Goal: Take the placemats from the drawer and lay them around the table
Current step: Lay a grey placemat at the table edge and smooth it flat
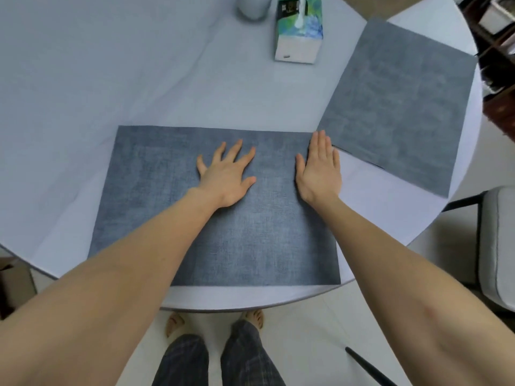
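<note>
Round white surface (111, 79) bearing two grey placemats: near placemat (237, 232), right placemat (398, 107). Left hand (227, 176) and right hand (319, 168) lie flat, fingers straight, on the near one. Tissue box (299, 32) far; possibly a chair (496, 246) right.

Both bare forearms reach forward and slightly inward, wrists straight. The left hand (227, 178) lies palm down with fingers spread wide and thumb stuck out to the side, totally flat. The right hand (319, 169) is palm down too, but its fingers are straight and pressed together, thumb close alongside. Neither hand curls around anything, and they sit near each other, not touching.
</note>
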